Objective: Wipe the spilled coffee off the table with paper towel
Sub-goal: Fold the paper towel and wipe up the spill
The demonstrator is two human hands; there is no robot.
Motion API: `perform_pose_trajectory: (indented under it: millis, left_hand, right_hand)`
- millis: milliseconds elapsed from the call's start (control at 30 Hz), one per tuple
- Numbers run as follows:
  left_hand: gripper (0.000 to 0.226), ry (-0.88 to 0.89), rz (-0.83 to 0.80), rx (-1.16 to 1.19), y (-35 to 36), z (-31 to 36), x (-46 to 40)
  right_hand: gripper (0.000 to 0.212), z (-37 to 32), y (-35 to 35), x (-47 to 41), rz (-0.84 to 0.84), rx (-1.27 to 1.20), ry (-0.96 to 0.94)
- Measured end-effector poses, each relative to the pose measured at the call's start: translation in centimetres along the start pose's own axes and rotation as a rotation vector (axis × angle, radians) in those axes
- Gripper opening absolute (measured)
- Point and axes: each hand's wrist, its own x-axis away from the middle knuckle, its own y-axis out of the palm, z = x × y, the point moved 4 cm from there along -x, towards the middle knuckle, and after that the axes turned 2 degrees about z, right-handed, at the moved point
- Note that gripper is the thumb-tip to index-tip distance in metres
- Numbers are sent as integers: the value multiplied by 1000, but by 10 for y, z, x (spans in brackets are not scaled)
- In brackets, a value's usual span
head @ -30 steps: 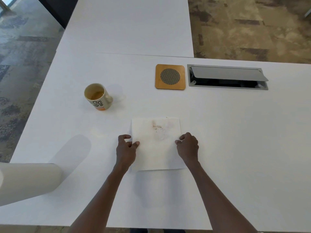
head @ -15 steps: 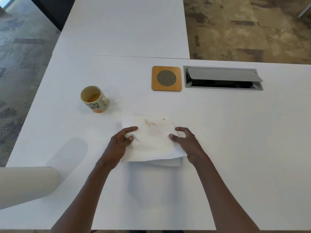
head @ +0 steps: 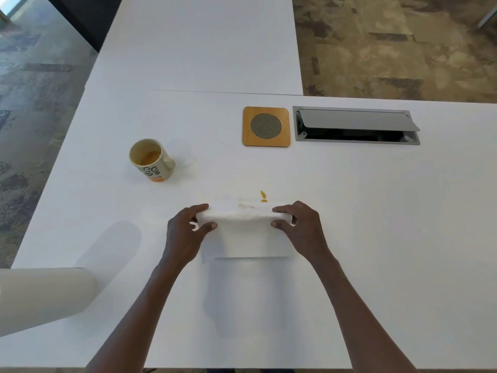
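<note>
- While it lies folded in the middle of the frame, the soft white paper towel (head: pixel 247 232) shows brown marks on its top fold.
- The left hand (head: pixel 185 232) pinches its left end, thumb below and fingers curled on top.
- The right hand (head: pixel 301 227) pinches its right end the same way.
- Small orange coffee drops (head: pixel 263 196) sit on the smooth white bench (head: pixel 376 211), just above the towel.
- A round cream mug (head: pixel 152 160) stands at the upper left.
- A square wooden coaster (head: pixel 266 127) lies higher up.
</note>
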Motion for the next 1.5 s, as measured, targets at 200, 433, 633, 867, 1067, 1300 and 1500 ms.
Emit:
perform_pose_trajectory:
  millis: [200, 433, 633, 867, 1067, 1300, 1500]
  left_hand:
    - [11, 81, 64, -50, -10, -4, 1]
    - [22, -152, 66, 80, 13, 0, -38]
    - [23, -297, 156, 105, 43, -10, -66]
    - [56, -185, 155, -115, 53, -26, -55]
    - [52, -153, 375, -314, 7, -73, -17]
    - [48, -48, 423, -404, 6, -97, 3]
    - [46, -35, 423, -412, 6, -99, 2]
  right_hand:
    - [12, 3, 2, 7, 36, -15, 30]
    - [20, 12, 5, -35, 145, -93, 202]
    - [43, 17, 32, -68, 152, 290, 61]
    - [76, 6, 115, -32, 33, 562, -14]
    - [96, 11, 139, -27, 7, 604, 114]
    - [102, 5, 145, -32, 101, 489, 244]
    - [93, -2, 154, -37, 219, 496, 282]
